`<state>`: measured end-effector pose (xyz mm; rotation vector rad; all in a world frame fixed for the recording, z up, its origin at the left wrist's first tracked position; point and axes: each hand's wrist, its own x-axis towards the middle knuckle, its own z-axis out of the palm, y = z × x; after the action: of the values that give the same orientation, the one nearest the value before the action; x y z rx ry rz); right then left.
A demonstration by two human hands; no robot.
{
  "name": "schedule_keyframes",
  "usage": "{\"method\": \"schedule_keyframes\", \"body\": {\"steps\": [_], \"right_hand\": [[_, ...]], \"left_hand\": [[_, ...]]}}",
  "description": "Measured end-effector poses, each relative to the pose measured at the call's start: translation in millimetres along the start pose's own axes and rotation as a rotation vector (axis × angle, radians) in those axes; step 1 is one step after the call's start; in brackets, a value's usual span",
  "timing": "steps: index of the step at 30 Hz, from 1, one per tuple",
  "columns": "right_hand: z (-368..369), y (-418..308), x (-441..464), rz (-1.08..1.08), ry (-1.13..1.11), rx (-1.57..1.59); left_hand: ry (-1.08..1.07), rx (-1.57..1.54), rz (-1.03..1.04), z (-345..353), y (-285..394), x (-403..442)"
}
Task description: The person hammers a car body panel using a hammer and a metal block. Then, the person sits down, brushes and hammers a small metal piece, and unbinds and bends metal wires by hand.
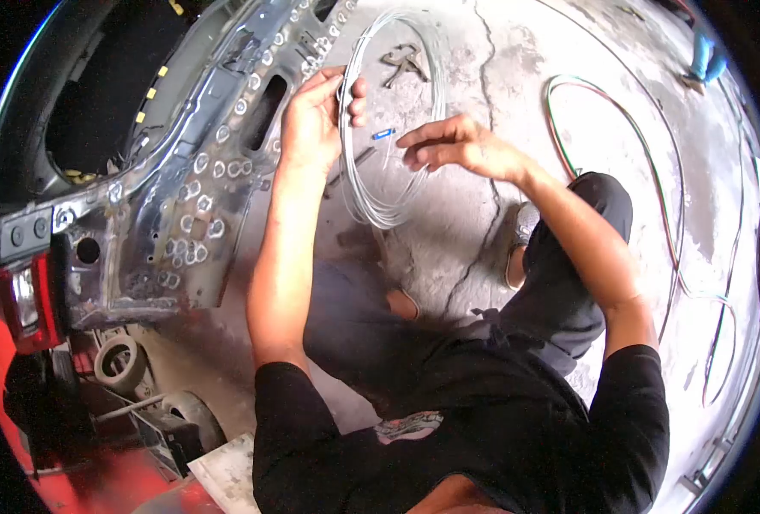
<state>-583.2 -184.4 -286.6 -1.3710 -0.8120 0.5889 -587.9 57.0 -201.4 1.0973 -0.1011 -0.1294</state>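
- Blk tee (491, 420) behind both hands
- L hand (313, 120) gripping wire coil (352, 171)
- R hand (466, 147) half-curled nr coil, can't tell if pinching
- Blue item (383, 134) on floor btwn hands

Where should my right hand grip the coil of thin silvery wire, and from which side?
Probably the right side of the coil, coming from outside. The left hand holds the opposite side, and the ring's open middle leaves room for curled fingers.
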Motion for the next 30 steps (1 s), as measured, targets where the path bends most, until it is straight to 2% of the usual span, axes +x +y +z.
{"method": "schedule_keyframes", "body": {"steps": [2,5,9,12,16,17,20,21,24,25,30], "right_hand": [[19.6,-8.5,-2.2,0.077,0.090,0.080],[29.5,-3.6,-7.1,0.038,0.186,0.275],[27.5,8.0,-14.3,0.112,0.331,0.273],[19.3,17.6,-13.7,0.119,0.327,0.224],[19.2,2.5,-18.5,0.158,0.461,-0.077],[18.5,8.2,-17.1,0.161,0.524,-0.067],[13.3,12.3,-13.6,0.094,0.584,-0.127],[6.7,19.4,-7.9,-0.001,0.553,-0.343],[6.2,21.8,-4.3,0.158,0.571,-0.409],[6.3,25.0,-4.0,0.115,0.581,-0.410],[2.0,23.5,-3.3,0.196,0.595,-0.275]], "left_hand": [[-0.033,-0.070,-0.021,-5.6,-19.2,11.3],[-0.009,-0.051,-0.035,-7.2,-48.1,21.2],[0.031,-0.022,-0.063,-9.0,-78.1,30.8],[0.087,-0.003,-0.115,-7.3,-91.5,27.5],[0.126,-0.047,-0.117,-5.3,-105.0,31.2],[0.130,-0.046,-0.123,-6.1,-108.7,31.6],[0.149,-0.018,-0.126,-1.5,-116.7,28.5],[0.160,-0.004,-0.123,-3.8,-120.5,26.3],[0.128,-0.009,-0.122,-6.5,-121.2,25.3],[0.113,-0.013,-0.122,-8.1,-121.5,25.5],[0.100,-0.048,-0.063,-15.1,-122.7,28.2]]}}
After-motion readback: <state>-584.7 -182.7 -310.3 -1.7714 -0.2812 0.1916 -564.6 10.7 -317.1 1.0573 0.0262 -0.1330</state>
